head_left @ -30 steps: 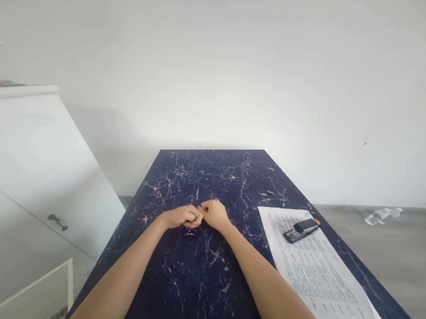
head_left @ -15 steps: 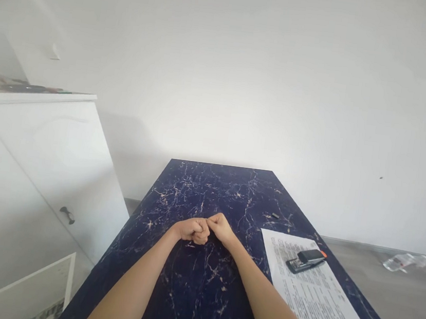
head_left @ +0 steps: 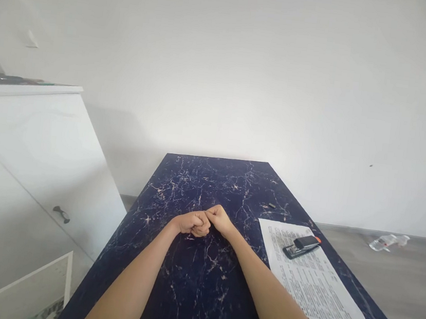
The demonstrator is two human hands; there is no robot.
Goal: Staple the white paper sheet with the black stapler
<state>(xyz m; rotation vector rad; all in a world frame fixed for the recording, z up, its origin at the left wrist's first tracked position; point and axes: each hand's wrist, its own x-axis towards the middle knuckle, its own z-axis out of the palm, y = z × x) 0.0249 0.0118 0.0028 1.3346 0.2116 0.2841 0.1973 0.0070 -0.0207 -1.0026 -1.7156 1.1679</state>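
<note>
My left hand [head_left: 195,223] is closed in a fist over the middle of the dark blue marbled table [head_left: 210,180]. My right hand [head_left: 220,219] is closed too, its fingers meeting the knuckles of the left. No object shows in either hand, though the insides of both fists are hidden. To the right of my right forearm lie printed sheets of paper [head_left: 309,290]. On their upper part rests a black stapler [head_left: 302,246] with an orange tip. A small dark piece [head_left: 271,205], too small to name, lies on the table beyond the paper.
A white cabinet [head_left: 43,149] with a dark handle [head_left: 61,214] stands at the left, with items along its top. Below it is a white-framed panel [head_left: 26,286]. Behind the table rises a white wall [head_left: 226,78]. A clear plastic bottle [head_left: 383,242] lies on the floor at right.
The whole view has shifted slightly, so the table, paper and stapler appear a little higher and further left. Both hands stay closed and touching.
</note>
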